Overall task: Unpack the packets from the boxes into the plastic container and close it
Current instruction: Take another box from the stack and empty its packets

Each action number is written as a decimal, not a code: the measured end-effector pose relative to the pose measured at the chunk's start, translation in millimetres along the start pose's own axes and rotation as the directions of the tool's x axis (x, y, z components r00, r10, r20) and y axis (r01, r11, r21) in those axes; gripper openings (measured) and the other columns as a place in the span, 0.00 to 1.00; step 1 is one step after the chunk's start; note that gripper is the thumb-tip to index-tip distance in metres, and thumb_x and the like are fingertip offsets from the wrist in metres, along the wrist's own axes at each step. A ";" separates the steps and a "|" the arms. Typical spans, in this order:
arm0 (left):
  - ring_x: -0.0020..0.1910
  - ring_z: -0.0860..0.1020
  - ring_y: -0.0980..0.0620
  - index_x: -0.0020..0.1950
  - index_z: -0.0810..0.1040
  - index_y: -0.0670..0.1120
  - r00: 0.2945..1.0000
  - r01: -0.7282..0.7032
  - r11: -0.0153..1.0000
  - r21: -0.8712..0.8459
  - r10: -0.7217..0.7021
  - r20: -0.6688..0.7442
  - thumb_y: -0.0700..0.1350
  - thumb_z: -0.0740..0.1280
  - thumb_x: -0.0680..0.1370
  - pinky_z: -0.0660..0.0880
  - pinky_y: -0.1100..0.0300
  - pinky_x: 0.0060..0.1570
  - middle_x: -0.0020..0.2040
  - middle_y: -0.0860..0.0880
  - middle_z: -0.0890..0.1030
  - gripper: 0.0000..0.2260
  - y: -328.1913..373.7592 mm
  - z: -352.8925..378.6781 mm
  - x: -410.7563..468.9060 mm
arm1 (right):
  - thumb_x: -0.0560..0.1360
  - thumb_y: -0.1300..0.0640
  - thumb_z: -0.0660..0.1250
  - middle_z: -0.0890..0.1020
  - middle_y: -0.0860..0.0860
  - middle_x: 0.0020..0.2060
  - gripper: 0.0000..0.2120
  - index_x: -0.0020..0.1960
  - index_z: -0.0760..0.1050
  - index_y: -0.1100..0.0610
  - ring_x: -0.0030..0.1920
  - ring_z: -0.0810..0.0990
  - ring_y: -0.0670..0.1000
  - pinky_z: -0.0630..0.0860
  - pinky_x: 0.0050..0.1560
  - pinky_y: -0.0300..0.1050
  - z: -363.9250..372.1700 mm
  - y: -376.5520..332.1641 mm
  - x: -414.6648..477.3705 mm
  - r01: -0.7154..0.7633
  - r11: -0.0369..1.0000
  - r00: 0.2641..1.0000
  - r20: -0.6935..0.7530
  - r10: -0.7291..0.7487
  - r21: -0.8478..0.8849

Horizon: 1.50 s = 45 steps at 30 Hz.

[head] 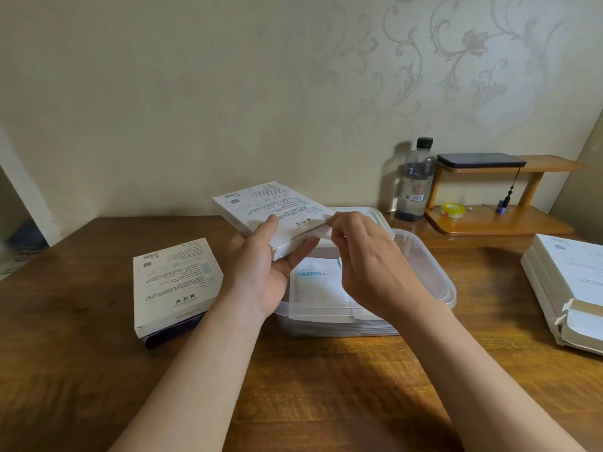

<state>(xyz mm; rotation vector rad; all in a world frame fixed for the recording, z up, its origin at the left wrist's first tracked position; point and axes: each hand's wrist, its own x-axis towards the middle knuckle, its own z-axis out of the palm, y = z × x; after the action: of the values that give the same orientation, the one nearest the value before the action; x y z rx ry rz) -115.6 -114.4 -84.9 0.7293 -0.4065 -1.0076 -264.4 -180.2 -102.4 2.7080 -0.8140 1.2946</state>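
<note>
Box (pixel 261 207) above container (pixel 434 272): left hand (pixel 261 272) grips end, right hand (pixel 365 256) pinches flap.

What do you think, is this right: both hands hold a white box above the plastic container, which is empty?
Not empty: the head view shows white packets in the container. The left hand and right hand do hold the box above it.

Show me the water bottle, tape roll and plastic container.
water bottle (pixel 413 188), head view, on its label.
tape roll (pixel 453 210), head view, on its yellow side.
plastic container (pixel 452 293), head view, on its right rim.
</note>
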 end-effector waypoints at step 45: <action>0.57 0.85 0.44 0.69 0.74 0.40 0.990 0.014 0.975 0.222 -0.045 0.135 0.37 0.69 0.80 0.81 0.44 0.59 0.58 0.42 0.86 0.17 -9.3 5.6 -11.2 | 0.77 0.69 0.57 0.80 0.61 0.40 0.09 0.51 0.72 0.60 0.34 0.78 0.57 0.77 0.33 0.49 -26.4 3.3 6.9 -0.620 0.012 0.595 0.460 0.659 0.785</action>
<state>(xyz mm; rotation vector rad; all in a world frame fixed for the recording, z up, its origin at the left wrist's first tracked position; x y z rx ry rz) -130.3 -109.8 -87.4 0.8682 -0.6384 -1.0554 -281.3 -179.7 -80.6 2.9712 -2.0818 2.7207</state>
